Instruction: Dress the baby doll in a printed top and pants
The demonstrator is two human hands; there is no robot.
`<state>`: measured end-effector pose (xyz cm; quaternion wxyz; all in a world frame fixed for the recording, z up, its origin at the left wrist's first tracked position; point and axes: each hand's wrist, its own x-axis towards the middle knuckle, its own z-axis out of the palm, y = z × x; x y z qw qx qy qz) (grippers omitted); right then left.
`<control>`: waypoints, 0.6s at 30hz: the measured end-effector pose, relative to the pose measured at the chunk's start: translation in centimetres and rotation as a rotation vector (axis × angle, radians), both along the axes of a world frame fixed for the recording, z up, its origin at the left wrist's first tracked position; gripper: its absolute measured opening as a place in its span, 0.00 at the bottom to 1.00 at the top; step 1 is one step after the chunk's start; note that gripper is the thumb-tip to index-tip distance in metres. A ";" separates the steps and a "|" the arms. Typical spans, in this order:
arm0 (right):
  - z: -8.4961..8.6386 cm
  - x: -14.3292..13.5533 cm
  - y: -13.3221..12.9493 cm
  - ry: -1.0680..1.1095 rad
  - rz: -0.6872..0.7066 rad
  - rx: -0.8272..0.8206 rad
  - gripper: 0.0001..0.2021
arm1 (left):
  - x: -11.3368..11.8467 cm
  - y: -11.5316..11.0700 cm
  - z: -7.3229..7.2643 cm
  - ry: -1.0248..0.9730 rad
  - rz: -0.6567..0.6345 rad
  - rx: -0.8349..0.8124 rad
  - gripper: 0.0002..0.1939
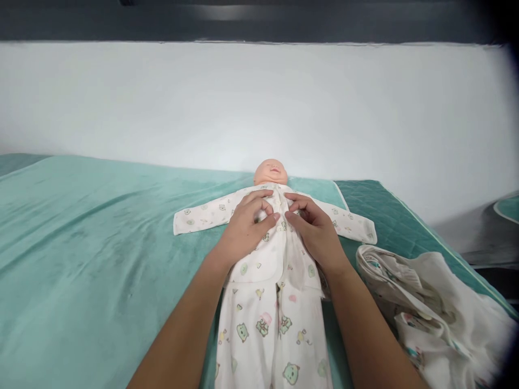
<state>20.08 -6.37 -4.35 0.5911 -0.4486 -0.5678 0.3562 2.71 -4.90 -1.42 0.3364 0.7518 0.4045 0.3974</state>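
A baby doll (271, 172) lies on its back, its head toward the wall. It wears a white printed top (259, 265) with the sleeves spread to both sides, and matching printed trousers (263, 335). My left hand (250, 219) pinches the left side of the top's front opening at chest height, thumb and forefinger on the cloth. My right hand (310, 221) pinches the opposite front edge, its fingertips close to those of my left hand. Small fasteners run down the front between the hands.
Crumpled white printed cloth (433, 292) lies at the right. Beneath everything is a light green sheet (101, 259), with a darker green quilted mat (377, 210) at the right. A white wall (203, 108) rises behind the doll.
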 end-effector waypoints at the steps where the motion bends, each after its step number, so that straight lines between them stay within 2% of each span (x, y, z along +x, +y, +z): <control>1: 0.0 0.1 0.0 0.067 0.001 -0.019 0.05 | 0.0 0.0 -0.1 -0.008 0.008 0.001 0.09; 3: -0.1 0.6 0.1 0.249 -0.069 -0.085 0.06 | -0.1 0.1 -0.2 -0.045 0.037 -0.011 0.08; 5: -0.4 1.5 0.5 0.413 -0.231 -0.167 0.07 | -0.2 0.2 -0.3 -0.093 0.072 -0.032 0.08; 7: -1.0 2.3 1.2 0.458 -0.372 -0.222 0.09 | -0.2 0.2 -0.5 -0.116 0.092 -0.043 0.06; 8: -1.2 2.6 1.5 0.429 -0.399 -0.232 0.11 | -0.2 0.2 -0.5 -0.106 0.100 -0.033 0.06; 10: -1.6 2.6 1.9 0.272 -0.387 -0.210 0.17 | -0.1 0.2 -0.6 -0.049 0.103 0.014 0.08; 13: -1.8 1.9 1.9 -0.013 -0.317 -0.160 0.20 | 0.3 0.2 -0.7 -0.003 0.088 0.094 0.04; 16: -1.9 1.8 1.7 -0.072 -0.279 -0.155 0.19 | 0.4 0.4 -0.7 -0.119 0.081 0.094 0.06; 18: -2.0 2.6 1.7 -0.087 -0.272 -0.151 0.18 | -0.2 0.9 -0.8 -0.272 0.155 0.054 0.06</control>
